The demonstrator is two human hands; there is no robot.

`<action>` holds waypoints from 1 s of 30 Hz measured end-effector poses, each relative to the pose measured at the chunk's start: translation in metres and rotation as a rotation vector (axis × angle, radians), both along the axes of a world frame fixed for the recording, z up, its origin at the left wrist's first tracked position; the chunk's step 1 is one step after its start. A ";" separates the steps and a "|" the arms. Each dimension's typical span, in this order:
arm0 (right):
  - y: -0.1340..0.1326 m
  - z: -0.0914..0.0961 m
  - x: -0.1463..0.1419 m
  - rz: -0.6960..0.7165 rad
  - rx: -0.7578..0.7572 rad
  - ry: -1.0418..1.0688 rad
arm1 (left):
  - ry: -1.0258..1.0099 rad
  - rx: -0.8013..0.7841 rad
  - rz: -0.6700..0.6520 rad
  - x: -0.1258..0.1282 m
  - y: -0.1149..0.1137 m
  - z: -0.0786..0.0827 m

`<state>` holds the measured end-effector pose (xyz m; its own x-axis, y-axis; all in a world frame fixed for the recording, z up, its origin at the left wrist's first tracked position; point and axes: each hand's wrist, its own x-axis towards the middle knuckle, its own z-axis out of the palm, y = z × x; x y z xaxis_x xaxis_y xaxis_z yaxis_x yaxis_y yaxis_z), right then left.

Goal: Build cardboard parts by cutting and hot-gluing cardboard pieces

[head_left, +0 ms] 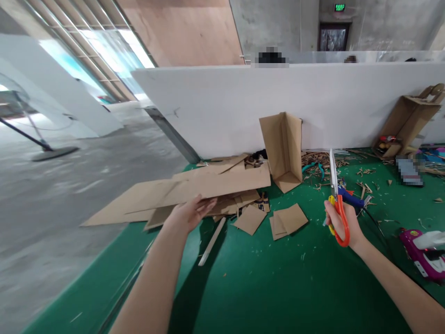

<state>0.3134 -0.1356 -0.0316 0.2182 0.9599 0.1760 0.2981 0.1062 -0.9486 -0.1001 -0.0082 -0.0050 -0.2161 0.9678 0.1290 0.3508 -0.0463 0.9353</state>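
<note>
My right hand (342, 222) is closed around the orange and yellow handles of a pair of scissors (335, 190), whose blades point up and away. My left hand (190, 212) reaches out with fingers stretched and slightly apart, touching the edge of a pile of flat cardboard sheets (194, 190) that hangs over the table's left edge. It holds nothing. Small cut cardboard pieces (288, 220) lie between the two hands on the green table (278, 287).
A folded cardboard piece (283, 146) stands upright against the white partition (278, 102). Cardboard scraps (320, 160), a blue tool (351, 195) and a cable lie behind the scissors. A pink and white device (426, 253) sits at the right edge. An open cardboard box (406, 123) leans at back right.
</note>
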 end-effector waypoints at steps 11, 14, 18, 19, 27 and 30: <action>0.020 -0.018 -0.001 -0.021 -0.228 0.158 | 0.970 -0.024 -0.469 0.111 -0.067 0.038; 0.021 -0.019 0.003 -0.015 -0.253 0.132 | 1.141 -0.076 -0.646 0.133 -0.081 0.016; 0.021 -0.016 0.006 0.005 -0.217 0.078 | 1.225 -0.161 -0.476 0.123 -0.078 -0.001; 0.020 -0.015 0.006 0.008 -0.206 0.073 | 1.230 -0.166 -0.461 0.119 -0.076 -0.002; 0.017 -0.015 0.003 -0.025 -0.195 0.021 | 1.162 -0.179 -0.437 0.109 -0.066 -0.011; 0.018 -0.016 0.001 -0.017 -0.190 0.032 | 1.066 -0.121 -0.441 0.103 -0.066 -0.011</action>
<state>0.3146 -0.1178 -0.0474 0.2374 0.9713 -0.0150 0.2680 -0.0803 -0.9601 0.0025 -0.0740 -0.0160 0.3056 0.9505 -0.0555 0.9392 -0.2913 0.1819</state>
